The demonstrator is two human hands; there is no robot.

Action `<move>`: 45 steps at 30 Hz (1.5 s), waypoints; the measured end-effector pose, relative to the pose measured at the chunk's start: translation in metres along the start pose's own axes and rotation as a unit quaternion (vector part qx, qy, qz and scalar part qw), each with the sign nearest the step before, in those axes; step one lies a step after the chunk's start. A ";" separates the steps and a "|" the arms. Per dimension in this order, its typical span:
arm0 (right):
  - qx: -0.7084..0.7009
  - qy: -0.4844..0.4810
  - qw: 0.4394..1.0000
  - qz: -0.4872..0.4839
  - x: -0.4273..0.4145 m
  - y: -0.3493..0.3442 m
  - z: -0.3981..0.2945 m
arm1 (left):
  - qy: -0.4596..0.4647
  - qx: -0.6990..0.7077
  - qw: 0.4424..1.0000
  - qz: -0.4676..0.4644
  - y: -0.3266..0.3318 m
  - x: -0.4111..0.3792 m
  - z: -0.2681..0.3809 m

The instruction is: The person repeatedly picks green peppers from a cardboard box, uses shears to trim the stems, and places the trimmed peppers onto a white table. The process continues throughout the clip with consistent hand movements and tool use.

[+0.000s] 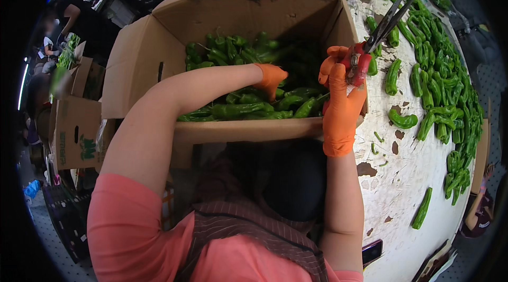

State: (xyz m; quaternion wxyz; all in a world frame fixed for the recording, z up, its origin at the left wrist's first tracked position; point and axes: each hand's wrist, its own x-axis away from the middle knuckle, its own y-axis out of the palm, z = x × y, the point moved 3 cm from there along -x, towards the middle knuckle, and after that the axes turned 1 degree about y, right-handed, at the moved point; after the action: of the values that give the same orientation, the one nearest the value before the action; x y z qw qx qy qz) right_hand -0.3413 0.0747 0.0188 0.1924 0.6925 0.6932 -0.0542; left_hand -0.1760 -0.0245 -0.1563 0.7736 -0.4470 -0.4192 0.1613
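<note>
An open cardboard box (246, 127) stands before me, with many long green peppers (238, 109) in it. My left hand (272, 79), in an orange glove, reaches down among them; its fingertips are hidden, so whether it grips a pepper does not show. At the box's right wall my right hand (343, 95), also gloved in orange, holds red-handled scissors (385, 28) with the blades pointing up and away, slightly apart. A stemmed pepper (305, 107) lies in the box beside the right glove.
On my right is a worn white table (381, 206) bearing a long heap of green peppers (440, 67), loose stem bits (374, 148) and a phone (372, 252) near its edge. Other cardboard boxes (77, 131) stand at left. A co-worker (478, 214) is at far right, others at far left.
</note>
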 end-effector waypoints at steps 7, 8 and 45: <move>-0.002 0.010 1.000 0.001 -0.001 0.002 0.001 | -0.067 0.439 0.862 0.245 -0.122 0.103 -0.050; -0.010 0.009 1.000 0.001 -0.001 0.007 0.000 | -0.051 0.540 0.804 0.244 -0.129 0.124 -0.063; 0.446 0.075 0.879 -0.154 0.003 0.032 -0.006 | 0.173 0.878 0.174 0.410 -0.107 0.208 -0.069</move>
State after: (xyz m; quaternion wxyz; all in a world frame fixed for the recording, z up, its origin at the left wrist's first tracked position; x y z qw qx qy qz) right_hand -0.3106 0.0808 0.0289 -0.1999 0.5919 0.7058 -0.3340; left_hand -0.0110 0.0079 0.0199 0.5340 0.4015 0.3861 0.6361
